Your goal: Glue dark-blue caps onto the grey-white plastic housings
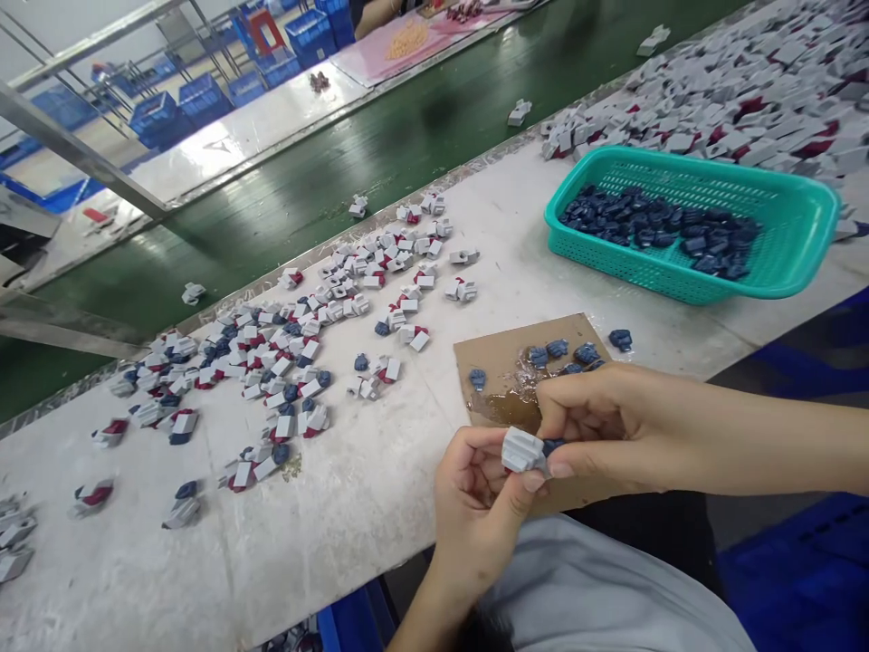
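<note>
Between the thumb and fingers of my left hand [479, 493] is a light grey plastic block [521, 450], with a bit of dark red under its edge. My right hand [601, 426] pinches a small dark blue fist-shaped piece [553, 446] against the block's right side; fingers hide most of that piece. Just beyond my hands lies a brown cardboard sheet [502, 349], smeared with a wet, glossy, glue-like substance [522, 398]. Several more blue pieces [477, 378] rest on the cardboard, and another blue piece [620, 340] sits off its right edge.
A green basket [692, 281] of blue pieces stands at the right. Behind it is a large heap of grey and red parts [780, 100]. Grey, red and blue assemblies [272, 353] spread over the table's left. A green conveyor belt [407, 136] runs behind, carrying a few parts.
</note>
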The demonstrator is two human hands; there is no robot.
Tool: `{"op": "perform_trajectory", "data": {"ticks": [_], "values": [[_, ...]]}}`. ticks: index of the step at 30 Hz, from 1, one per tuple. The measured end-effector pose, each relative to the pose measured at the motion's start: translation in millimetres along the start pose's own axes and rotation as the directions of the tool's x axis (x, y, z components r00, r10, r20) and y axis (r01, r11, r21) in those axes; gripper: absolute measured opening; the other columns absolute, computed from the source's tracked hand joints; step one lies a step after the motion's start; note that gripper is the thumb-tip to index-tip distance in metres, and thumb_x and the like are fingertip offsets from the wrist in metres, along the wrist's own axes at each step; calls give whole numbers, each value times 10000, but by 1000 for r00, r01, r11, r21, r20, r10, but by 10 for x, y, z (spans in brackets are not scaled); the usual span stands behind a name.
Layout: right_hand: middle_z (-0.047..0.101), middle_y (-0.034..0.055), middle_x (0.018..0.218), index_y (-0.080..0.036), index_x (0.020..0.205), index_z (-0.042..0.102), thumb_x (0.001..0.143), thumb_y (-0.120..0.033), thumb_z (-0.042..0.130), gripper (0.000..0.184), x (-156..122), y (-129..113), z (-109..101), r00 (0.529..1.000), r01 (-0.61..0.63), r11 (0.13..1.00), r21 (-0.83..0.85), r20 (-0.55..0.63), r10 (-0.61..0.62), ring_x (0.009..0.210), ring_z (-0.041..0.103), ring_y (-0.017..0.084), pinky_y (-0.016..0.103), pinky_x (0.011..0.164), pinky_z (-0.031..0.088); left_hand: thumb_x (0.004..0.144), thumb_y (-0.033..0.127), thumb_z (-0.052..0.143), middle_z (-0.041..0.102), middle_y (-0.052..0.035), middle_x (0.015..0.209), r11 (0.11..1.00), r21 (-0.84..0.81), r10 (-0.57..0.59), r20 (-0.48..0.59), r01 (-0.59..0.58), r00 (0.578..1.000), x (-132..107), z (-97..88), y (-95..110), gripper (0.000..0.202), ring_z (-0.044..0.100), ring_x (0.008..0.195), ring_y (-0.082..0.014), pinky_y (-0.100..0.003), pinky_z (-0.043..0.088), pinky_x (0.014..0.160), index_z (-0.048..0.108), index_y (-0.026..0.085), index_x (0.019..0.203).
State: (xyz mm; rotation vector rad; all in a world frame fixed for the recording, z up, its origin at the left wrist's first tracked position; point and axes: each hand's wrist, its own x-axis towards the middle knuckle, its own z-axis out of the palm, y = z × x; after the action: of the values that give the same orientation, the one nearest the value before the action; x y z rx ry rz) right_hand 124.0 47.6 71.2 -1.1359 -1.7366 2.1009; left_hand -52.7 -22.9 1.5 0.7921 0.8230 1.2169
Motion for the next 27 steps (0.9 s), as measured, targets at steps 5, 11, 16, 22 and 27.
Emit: {"op": "perform_trajectory", "data": {"ticks": [5,11,16,22,27], "values": [[546,-37,631,-190,779,518,825,-452,732,342,34,71,15,998,-1,997,73,56,-3,552,449,84,195,465,317,980,522,528,558,31,694,918,378,49,183,-117,982,23,-49,105,310,468,545,-107,-222,373,495,551,219,1042],[664,47,836,-181,841,662,803,-763,593,588,305,-12,193,861,232,945,230,-501,-89,792,614,156,259,736,512,1034,531,352,416,51,601,851,505,179,-25,-142,983,84,66,70,404,378,497,-126,-274,299,492,513,229,820],[712,58,748,-181,825,640,829,-758,554,583,521,-165,501,922,2,787,616,-306,237,734,673,171,254,666,528,1034,384,378,644,-35,805,764,578,327,35,-286,944,101,114,4,303,599,759,-205,-327,465,741,622,231,938],[637,49,571,-194,624,564,716,-897,527,710,518,-156,718,930,123,827,548,-355,96,590,623,172,264,559,511,1022,477,376,681,-33,784,693,620,507,-56,-368,860,-25,88,-65,404,635,708,-207,-322,498,700,676,250,874],[597,30,562,-203,600,524,766,-902,456,721,608,-136,897,929,166,906,389,-370,-12,593,596,157,262,583,500,997,414,422,739,-71,904,664,665,512,-72,-342,856,-154,-36,16,358,686,827,-238,-326,519,729,700,241,851]]}}
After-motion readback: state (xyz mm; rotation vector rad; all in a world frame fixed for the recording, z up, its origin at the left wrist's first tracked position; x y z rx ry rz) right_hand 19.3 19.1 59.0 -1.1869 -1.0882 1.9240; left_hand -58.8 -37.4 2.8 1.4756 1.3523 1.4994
